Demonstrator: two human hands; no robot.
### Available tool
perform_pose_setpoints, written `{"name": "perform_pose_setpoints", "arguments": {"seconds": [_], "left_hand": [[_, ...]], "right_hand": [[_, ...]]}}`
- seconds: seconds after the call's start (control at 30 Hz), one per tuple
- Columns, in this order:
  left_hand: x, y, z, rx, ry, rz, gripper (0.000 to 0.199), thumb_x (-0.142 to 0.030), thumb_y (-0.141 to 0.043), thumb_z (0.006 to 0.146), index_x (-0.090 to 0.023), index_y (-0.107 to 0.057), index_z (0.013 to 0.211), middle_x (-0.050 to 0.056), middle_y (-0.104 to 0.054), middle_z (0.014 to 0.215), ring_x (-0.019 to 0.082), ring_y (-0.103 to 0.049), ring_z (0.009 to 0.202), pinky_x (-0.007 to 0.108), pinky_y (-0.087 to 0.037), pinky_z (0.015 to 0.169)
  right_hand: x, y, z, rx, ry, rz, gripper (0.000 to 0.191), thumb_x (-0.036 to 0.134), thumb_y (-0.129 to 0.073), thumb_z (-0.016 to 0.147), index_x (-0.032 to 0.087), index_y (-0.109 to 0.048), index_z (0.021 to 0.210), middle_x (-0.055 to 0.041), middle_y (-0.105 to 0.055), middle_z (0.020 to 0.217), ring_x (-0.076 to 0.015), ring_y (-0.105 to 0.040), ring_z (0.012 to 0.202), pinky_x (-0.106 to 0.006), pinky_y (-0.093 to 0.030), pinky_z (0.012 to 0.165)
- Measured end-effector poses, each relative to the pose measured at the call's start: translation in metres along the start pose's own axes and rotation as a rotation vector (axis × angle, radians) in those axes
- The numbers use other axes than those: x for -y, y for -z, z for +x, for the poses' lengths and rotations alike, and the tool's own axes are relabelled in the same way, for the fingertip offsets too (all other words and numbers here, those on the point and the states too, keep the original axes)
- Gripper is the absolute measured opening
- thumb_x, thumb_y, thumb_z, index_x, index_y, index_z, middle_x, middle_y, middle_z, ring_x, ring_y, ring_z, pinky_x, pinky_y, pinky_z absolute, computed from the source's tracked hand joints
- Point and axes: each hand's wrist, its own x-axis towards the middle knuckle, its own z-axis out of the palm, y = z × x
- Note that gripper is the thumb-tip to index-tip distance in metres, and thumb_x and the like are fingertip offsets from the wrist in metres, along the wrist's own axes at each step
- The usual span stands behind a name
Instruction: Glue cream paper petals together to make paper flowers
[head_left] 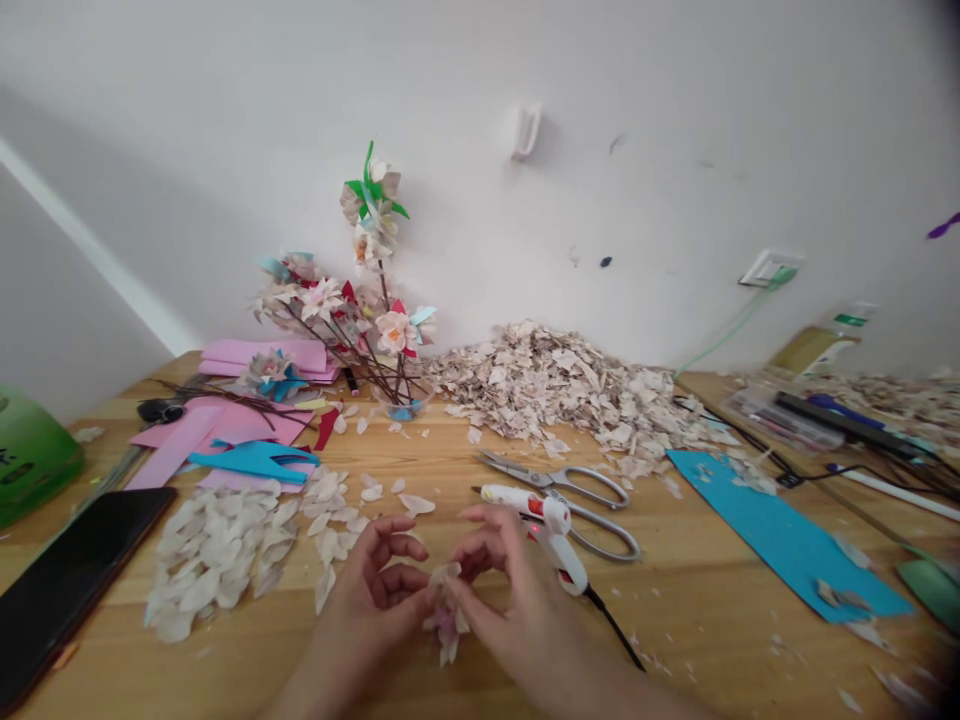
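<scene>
A small pale petal flower (448,620) with a pinkish middle is held low over the wooden table. My left hand (382,590) pinches its left side with thumb and fingers. On the other side, the thumb and fingers of my right hand (502,585) grip it too. Just beyond my right hand lies a white glue gun (559,530) with a red light and a black cord. Silver scissors (592,490) rest behind the glue gun. To the left of my left hand spreads a pile of loose pale petals (210,560).
A phone (75,580) and a green container (34,455) sit at the left. Flower branches (382,290) stand in a clear dish behind, beside a heap of dried petals (555,385). A blue sheet (780,530) and cables lie at the right.
</scene>
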Motion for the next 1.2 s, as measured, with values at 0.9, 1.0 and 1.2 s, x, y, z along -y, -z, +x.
{"name": "perform_pose_setpoints", "arguments": {"seconds": [0.9, 1.0, 1.2], "left_hand": [[-0.043, 0.097, -0.013, 0.135, -0.27, 0.899, 0.052, -0.011, -0.053, 0.072, -0.03, -0.046, 0.12, 0.007, -0.064, 0.109, 0.025, -0.059, 0.1, 0.041, -0.044, 0.086], [-0.03, 0.103, -0.015, 0.066, -0.349, 0.881, 0.057, -0.01, -0.054, 0.07, -0.031, -0.047, 0.123, 0.008, -0.065, 0.114, 0.028, -0.057, 0.106, 0.044, -0.038, 0.094], [-0.031, 0.106, -0.006, 0.028, -0.326, 0.874, 0.061, -0.006, -0.043, 0.073, -0.025, -0.032, 0.13, 0.012, -0.056, 0.123, 0.024, -0.053, 0.113, 0.046, -0.038, 0.097]], "right_hand": [[0.026, -0.044, 0.08, 0.273, 0.184, -0.547, 0.039, 0.009, -0.052, 0.075, 0.02, -0.042, 0.111, -0.0051, -0.067, 0.094, -0.0194, -0.063, 0.078, -0.029, -0.045, 0.066], [0.03, -0.063, 0.09, 0.341, 0.248, -0.616, 0.039, 0.013, -0.056, 0.074, 0.019, -0.043, 0.11, -0.0065, -0.068, 0.093, -0.0223, -0.063, 0.081, -0.03, -0.044, 0.065], [0.033, -0.089, 0.106, 0.425, 0.31, -0.74, 0.04, 0.01, -0.058, 0.07, 0.014, -0.047, 0.107, -0.016, -0.067, 0.094, -0.0322, -0.062, 0.086, -0.037, -0.043, 0.068]]}}
